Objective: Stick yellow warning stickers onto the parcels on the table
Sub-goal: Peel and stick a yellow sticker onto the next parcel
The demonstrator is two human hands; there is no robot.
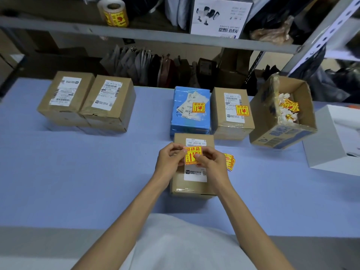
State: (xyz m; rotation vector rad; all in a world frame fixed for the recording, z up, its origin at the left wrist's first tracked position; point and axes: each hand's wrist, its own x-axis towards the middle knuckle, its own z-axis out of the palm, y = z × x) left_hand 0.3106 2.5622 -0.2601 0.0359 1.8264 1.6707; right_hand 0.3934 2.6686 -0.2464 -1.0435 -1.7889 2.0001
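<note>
Hands meet over the near brown parcel (191, 187), mid-table (78, 172). Left hand (168, 159) and right hand (212, 163) share 1 yellow warning sticker (193, 152), pinched between curled fingers (176, 147) and thumbs: the left takes its left edge, the right its lower right part. The sticker is face up over the parcel's white shipping label (195, 175); cannot tell whether it touches the label.

Spare stickers (230, 162) lie in a small stack on the table just right of this parcel.

Behind it, the blue parcel (190, 121) and the second brown parcel (232, 123) stand side by side, each with 1 yellow sticker on top.

At the far left, 2 more: the far-left parcel (66, 102) and the neighbour parcel (109, 110), touching, white labels up.

The open carton (280, 133) on the right sits tilted, with sticker scraps inside. A sticker roll (114, 13) stands on the shelf above.
</note>
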